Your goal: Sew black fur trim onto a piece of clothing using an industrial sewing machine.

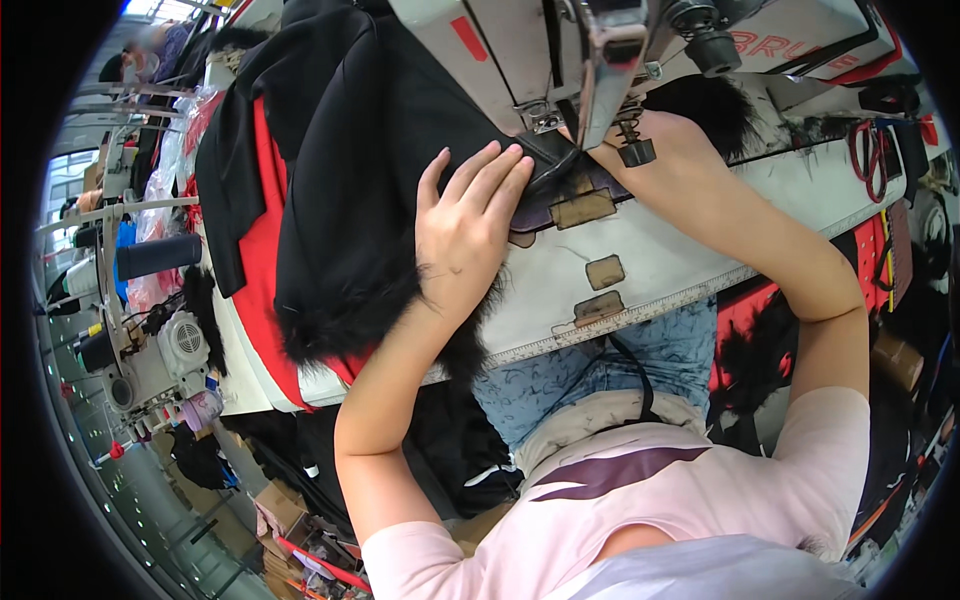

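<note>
A black garment [370, 150] with red lining [265, 260] and black fur trim [350, 315] spreads over the left part of the sewing table. Flat on the cloth, just left of the needle area, lies my left hand [462, 232], its fingers stretched out. The sewing machine [490, 60] stands over the garment's right edge, where a dark folded strip [545, 165] lies below the presser foot. My right hand [660, 155] reaches in at the right of the needle area. Machine parts hide its fingers, so whether they grip the cloth does not show.
A measuring tape [620, 325] runs along the table's front edge. Red-handled scissors [868, 165] hang at the table's right end. More black fur [705, 110] lies behind my right wrist. Another machine with a grey motor [185, 340] stands at the left, and a person [160, 55] is at the far left.
</note>
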`<move>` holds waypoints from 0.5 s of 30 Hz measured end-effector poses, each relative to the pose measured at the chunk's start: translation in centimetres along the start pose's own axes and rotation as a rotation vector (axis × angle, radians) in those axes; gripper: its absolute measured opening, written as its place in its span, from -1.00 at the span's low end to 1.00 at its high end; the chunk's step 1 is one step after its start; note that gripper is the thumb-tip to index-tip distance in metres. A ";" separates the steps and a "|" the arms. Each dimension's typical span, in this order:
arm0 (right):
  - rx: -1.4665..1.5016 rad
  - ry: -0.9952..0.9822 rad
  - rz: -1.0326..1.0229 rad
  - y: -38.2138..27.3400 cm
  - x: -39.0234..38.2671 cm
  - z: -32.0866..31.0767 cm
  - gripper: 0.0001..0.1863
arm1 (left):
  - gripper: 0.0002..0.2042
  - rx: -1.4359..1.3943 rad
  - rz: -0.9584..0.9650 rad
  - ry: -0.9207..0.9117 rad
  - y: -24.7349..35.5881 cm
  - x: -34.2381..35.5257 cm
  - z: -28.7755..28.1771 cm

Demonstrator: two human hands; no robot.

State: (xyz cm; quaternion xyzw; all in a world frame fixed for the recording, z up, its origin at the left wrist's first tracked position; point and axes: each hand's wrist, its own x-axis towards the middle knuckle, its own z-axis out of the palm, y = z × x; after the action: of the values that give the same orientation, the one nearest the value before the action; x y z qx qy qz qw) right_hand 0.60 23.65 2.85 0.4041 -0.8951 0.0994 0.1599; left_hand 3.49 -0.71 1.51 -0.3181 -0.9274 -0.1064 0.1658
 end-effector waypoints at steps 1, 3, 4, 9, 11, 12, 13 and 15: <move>-0.013 0.000 0.028 0.0 -0.1 0.2 -0.74 | -0.65 -0.010 0.002 -0.003 -0.1 0.2 0.1; -0.006 0.047 0.025 -0.2 0.2 -0.3 -0.77 | -0.66 0.013 0.010 0.006 0.0 0.3 0.0; 0.009 0.093 0.017 -0.3 0.2 -0.4 -0.80 | -0.67 0.040 0.009 0.011 0.2 0.2 -0.1; -0.044 -0.037 -0.030 0.6 0.2 -0.1 -0.87 | -0.70 0.244 -0.101 0.132 3.1 -0.9 -1.4; -0.044 -0.022 -0.051 0.8 0.2 -0.2 -0.89 | -0.69 0.192 -0.164 0.201 4.2 -2.7 -1.3; -0.038 -0.007 -0.045 0.9 0.1 -0.2 -0.89 | -0.70 0.161 -0.230 0.169 4.6 -3.6 -1.7; -0.020 0.014 -0.043 0.7 0.2 0.1 -0.90 | -0.70 0.173 -0.318 0.117 4.9 -4.9 -2.1; 0.009 -0.029 -0.026 0.7 0.2 -0.3 -0.76 | -0.71 0.121 -0.437 0.027 5.5 -6.9 -2.7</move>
State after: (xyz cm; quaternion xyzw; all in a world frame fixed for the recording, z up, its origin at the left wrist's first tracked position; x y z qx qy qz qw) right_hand -0.03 24.09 3.15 0.4177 -0.8916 0.0953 0.1464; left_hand 12.67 -1.07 1.88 -0.0976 -0.9766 -0.0881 0.1701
